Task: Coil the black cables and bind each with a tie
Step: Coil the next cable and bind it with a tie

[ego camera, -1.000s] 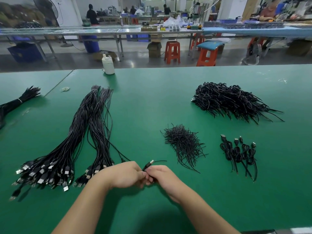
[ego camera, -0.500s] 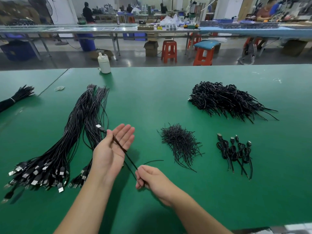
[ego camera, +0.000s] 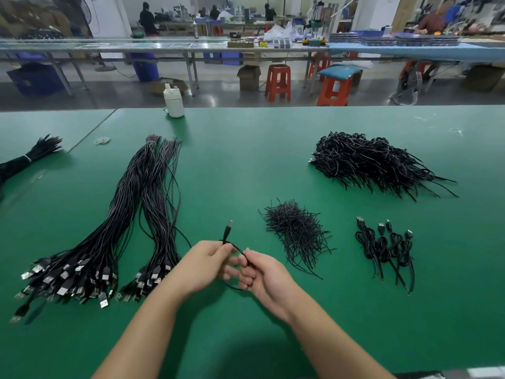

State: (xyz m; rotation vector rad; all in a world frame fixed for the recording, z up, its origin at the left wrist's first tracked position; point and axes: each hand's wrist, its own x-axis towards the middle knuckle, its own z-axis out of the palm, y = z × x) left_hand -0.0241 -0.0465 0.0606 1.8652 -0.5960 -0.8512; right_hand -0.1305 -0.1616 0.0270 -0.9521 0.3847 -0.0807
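Observation:
Both hands hold one black cable (ego camera: 227,234) over the green table (ego camera: 246,160), near its front edge. My left hand (ego camera: 206,265) pinches the cable just below its plug, which points up and away. My right hand (ego camera: 261,274) grips the looped part of the same cable close beside the left. Two long bundles of straight black cables (ego camera: 128,214) lie to the left with their USB plugs toward me. A heap of short black ties (ego camera: 296,232) lies just right of my hands. Several coiled, tied cables (ego camera: 385,247) lie further right.
A large pile of coiled black cables (ego camera: 374,162) sits at the back right. A white bottle (ego camera: 173,101) stands at the table's far edge. Another cable bundle (ego camera: 24,160) lies on the adjoining table at far left, and a small rubber band (ego camera: 102,140) lies near the seam.
My left hand was open and raised with the cable stretched across its palm. Both hands have since come together and the cable is now folded into a loop between them.

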